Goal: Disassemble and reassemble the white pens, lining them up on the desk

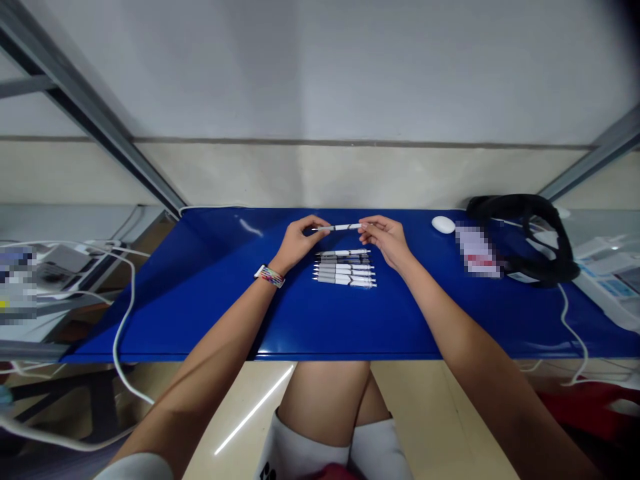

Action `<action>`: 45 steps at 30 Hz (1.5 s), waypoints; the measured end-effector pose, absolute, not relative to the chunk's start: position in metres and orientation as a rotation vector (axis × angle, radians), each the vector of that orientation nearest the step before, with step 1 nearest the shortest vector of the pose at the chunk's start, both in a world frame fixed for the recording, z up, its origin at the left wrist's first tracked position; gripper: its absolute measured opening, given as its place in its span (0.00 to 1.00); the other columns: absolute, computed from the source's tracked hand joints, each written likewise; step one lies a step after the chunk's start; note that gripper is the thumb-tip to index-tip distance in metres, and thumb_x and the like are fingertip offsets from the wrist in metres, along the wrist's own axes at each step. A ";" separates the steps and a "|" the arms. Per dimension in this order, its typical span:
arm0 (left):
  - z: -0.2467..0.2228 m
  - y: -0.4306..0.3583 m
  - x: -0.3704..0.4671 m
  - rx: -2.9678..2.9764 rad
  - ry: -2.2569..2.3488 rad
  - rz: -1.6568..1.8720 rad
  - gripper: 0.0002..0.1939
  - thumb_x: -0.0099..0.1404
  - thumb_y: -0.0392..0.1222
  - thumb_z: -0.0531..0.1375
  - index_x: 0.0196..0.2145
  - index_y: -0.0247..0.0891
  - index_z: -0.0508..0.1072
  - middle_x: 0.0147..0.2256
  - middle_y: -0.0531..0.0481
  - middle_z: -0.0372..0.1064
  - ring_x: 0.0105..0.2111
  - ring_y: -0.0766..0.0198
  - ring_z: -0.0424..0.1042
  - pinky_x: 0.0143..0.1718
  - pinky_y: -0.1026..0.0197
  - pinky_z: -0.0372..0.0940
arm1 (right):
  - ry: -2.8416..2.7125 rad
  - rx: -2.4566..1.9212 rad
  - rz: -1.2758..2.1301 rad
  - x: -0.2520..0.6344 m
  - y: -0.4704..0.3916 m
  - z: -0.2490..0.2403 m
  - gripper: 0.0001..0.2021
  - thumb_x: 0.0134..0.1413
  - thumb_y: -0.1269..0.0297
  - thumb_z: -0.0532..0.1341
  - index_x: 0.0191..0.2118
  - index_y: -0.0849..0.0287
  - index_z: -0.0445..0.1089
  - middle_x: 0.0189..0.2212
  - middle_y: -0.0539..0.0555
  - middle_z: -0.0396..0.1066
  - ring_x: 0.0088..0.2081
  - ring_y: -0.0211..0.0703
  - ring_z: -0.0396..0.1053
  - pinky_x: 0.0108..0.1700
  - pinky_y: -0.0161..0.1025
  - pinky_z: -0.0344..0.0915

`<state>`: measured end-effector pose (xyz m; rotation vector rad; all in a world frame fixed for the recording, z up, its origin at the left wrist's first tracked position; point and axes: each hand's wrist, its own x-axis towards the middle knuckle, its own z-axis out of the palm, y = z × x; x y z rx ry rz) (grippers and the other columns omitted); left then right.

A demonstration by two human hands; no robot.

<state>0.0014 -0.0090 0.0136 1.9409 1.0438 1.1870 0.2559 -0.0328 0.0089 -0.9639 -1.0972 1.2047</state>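
A white pen (345,227) with a grey grip section lies level between my two hands, just beyond a row of pens. My left hand (303,239) pinches its grey tip end between thumb and fingers. At the other end, my right hand (386,237) has its thumb and fingers closed on the clicker end. Nearer to me, several similar pens (345,269) lie side by side on the blue tabletop (210,293), their tips to the left. Some in that row have darker grips or barrels. A multicoloured band with a white watch (270,275) is on my left wrist.
At the right lie a white rounded case (443,225), a blurred-out card or packet (477,252) and a black headset-like strap (530,237). White cables (127,307) hang over the left edge. Grey metal posts (100,113) frame the table before a pale wall.
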 end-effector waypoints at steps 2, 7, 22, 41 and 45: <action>0.013 -0.008 0.001 1.924 1.091 1.149 0.28 0.76 0.62 0.57 0.32 0.38 0.83 0.28 0.46 0.78 0.33 0.59 0.75 0.44 0.55 0.66 | -1.096 -0.958 1.211 0.257 -0.032 0.008 0.18 0.43 0.53 0.80 0.38 0.58 0.83 0.30 0.54 0.80 0.28 0.40 0.75 0.32 0.39 0.73; 0.009 -0.004 -0.001 1.882 1.030 1.203 0.22 0.68 0.60 0.68 0.46 0.39 0.82 0.32 0.49 0.79 0.34 0.60 0.75 0.41 0.58 0.65 | -1.077 -0.969 1.208 0.258 -0.030 0.006 0.18 0.44 0.53 0.80 0.39 0.58 0.82 0.31 0.54 0.79 0.29 0.40 0.75 0.33 0.39 0.73; 0.004 0.004 -0.004 1.616 1.047 1.329 0.17 0.64 0.55 0.71 0.41 0.38 0.83 0.36 0.47 0.80 0.37 0.59 0.75 0.43 0.57 0.68 | -0.833 -0.947 1.245 0.266 -0.027 0.015 0.12 0.43 0.61 0.78 0.33 0.60 0.81 0.25 0.51 0.74 0.25 0.34 0.66 0.27 0.33 0.65; 0.007 0.003 -0.005 1.644 1.085 1.286 0.19 0.66 0.58 0.68 0.30 0.38 0.79 0.30 0.49 0.75 0.34 0.60 0.72 0.43 0.56 0.66 | -0.721 -1.089 1.065 0.274 -0.023 0.013 0.14 0.50 0.56 0.76 0.30 0.58 0.76 0.21 0.49 0.70 0.20 0.32 0.62 0.20 0.30 0.58; 0.007 0.003 -0.006 1.659 1.107 1.287 0.21 0.67 0.59 0.67 0.29 0.38 0.78 0.29 0.49 0.75 0.34 0.60 0.72 0.43 0.57 0.66 | -0.682 -1.087 1.056 0.277 -0.022 0.013 0.13 0.50 0.58 0.76 0.29 0.59 0.76 0.20 0.48 0.69 0.19 0.31 0.61 0.20 0.30 0.58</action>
